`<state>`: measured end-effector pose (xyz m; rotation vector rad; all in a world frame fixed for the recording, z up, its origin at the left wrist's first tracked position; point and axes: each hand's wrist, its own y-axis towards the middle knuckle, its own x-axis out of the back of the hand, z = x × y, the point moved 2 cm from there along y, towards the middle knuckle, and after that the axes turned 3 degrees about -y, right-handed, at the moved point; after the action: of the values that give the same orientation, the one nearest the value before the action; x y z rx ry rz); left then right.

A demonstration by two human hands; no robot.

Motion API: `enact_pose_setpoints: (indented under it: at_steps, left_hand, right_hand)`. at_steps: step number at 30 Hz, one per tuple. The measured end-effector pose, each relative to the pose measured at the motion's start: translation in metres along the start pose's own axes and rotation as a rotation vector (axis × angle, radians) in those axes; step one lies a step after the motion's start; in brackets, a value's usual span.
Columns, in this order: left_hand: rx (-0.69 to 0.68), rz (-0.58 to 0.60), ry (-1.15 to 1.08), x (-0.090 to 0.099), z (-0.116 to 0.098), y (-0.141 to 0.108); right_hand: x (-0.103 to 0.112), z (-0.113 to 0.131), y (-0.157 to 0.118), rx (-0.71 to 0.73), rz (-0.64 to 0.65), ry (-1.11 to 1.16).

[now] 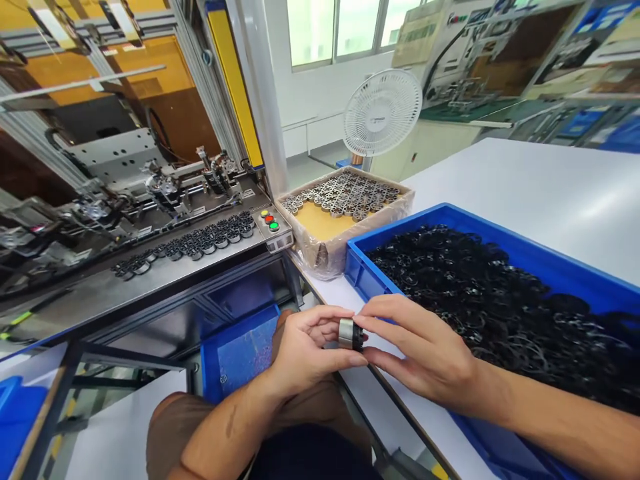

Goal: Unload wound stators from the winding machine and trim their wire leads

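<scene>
My left hand [309,348] is closed around a silver stator core [345,333], a short metal ring, with the thumb below and the fingers above and behind. On the core's right side sits a black plastic end piece [358,337]. My right hand [429,357] pinches this black piece from the right, fingertips on top and thumb underneath. Whether the piece is fully seated on the core I cannot tell. Close to my right hand stands a blue bin [354,263] heaped with loose black plastic pieces [450,267].
Behind the bin, a plastic-lined carton [330,250] holds rows of bare stator cores [350,190]. Several cores with black pieces [195,243] line the machine's steel ledge [165,280] at left, beside a button box [273,230]. Further back is a white fan [383,113]; a blue tray [240,353] lies below.
</scene>
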<state>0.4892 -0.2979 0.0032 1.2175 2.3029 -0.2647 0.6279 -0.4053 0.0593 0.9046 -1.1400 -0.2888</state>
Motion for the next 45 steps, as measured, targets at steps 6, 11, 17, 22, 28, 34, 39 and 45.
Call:
enact_pose_setpoints:
  at_steps: [6, 11, 17, 22, 28, 34, 39, 45]
  left_hand:
    - [0.061, -0.017, 0.004, 0.000, -0.001, 0.000]
    - [0.106, -0.036, -0.037, -0.001, -0.004, -0.002]
    - [0.124, -0.025, -0.027, -0.002, -0.004, -0.004]
    - [0.150, -0.037, -0.054, -0.001, -0.005, -0.005]
    - [0.214, -0.042, 0.020, 0.004, -0.006, -0.007]
    - [0.221, -0.019, 0.055, 0.001, -0.004, -0.011]
    - [-0.046, -0.016, 0.193, 0.007, -0.010, -0.004]
    - [0.028, -0.116, 0.204, 0.028, -0.011, 0.009]
  right_hand:
    - [0.004, 0.002, 0.001, 0.019, 0.009, -0.041]
    - [0.006, 0.003, 0.004, 0.015, 0.039, -0.027]
    - [0.005, 0.003, 0.003, 0.038, 0.083, -0.039]
    - [0.002, 0.002, 0.003, 0.073, 0.101, -0.048]
    - [0.003, 0.005, 0.004, 0.202, 0.117, -0.201]
    - [0.004, 0.014, 0.011, 0.255, 0.111, -0.253]
    - [0.023, -0.076, -0.004, -0.281, 0.212, -0.266]
    - [0.018, -0.159, -0.045, -0.278, 0.258, -0.202]
